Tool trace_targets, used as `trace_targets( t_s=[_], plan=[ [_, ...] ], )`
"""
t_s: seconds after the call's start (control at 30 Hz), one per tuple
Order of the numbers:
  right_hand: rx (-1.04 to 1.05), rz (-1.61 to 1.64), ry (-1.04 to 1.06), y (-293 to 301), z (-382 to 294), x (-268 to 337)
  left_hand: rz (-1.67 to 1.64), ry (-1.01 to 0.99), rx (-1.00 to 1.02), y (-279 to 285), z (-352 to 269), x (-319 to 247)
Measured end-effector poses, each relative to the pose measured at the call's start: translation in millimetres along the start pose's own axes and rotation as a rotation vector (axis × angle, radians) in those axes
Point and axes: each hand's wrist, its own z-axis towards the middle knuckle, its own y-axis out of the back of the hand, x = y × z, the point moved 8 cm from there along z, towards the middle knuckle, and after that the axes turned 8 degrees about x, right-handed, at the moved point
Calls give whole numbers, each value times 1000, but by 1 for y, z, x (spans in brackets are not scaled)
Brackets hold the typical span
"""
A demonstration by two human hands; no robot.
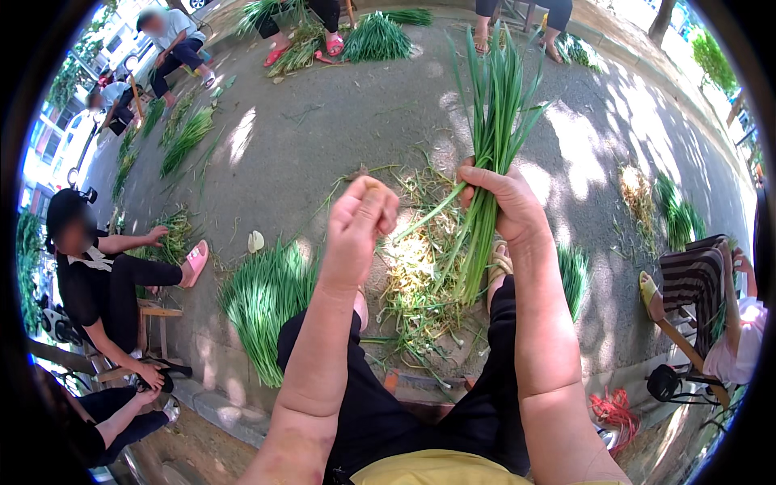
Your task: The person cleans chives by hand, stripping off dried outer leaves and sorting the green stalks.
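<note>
My right hand (506,197) grips a bunch of long flat green leaves, likely garlic chives (494,115), tips pointing away from me and pale stem ends toward my lap. One leaf sticks out sideways toward my left hand (364,212), which is curled with thumb against fingers, slightly blurred; whether anything is pinched in it I cannot tell. Between my feet lies a heap of yellowed trimmings (418,267). A large pile of green leaves (267,309) rests on the pavement left of my legs, and a smaller pile (571,279) lies to the right.
A person in black (91,273) sits at the left near a pile of leaves (176,233). Another person (736,333) sits at the right, by a striped cloth (694,279). More seated people and leaf piles (377,39) line the far side. Red cord (615,412) lies at lower right.
</note>
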Motion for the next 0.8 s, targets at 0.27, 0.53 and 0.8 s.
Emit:
trace_targets(
  t_s=[0.27,0.53,0.8],
  plan=[
    [88,-63,-6,-14,-4,5,300,-45,-110,18,-1,-10],
    [102,-85,-11,-20,-3,0,375,196,147,-5,-6,16],
    [77,-125,-27,-19,-2,-3,621,158,217,-23,-6,16]
  ],
)
